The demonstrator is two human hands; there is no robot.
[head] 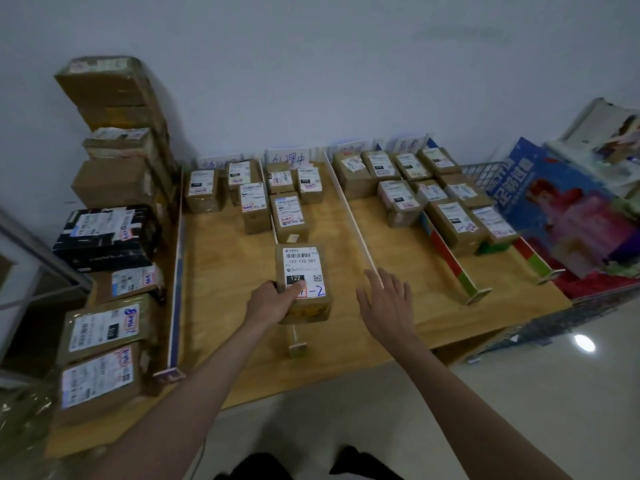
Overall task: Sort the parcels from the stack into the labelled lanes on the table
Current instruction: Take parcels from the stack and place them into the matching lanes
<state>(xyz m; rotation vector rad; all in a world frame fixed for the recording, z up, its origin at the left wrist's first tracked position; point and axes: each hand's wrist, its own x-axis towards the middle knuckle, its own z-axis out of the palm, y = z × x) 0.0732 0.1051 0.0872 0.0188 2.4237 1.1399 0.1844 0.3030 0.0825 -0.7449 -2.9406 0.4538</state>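
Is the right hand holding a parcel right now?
No, the right hand hovers open with spread fingers over the table, while the left hand grips the parcel.

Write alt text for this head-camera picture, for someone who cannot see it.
A person's left hand grips a brown parcel labelled 122 over a wooden table, while the right hand hovers open beside it. Further back, smaller parcels sit in divided lanes; a parcel stack stands at left.
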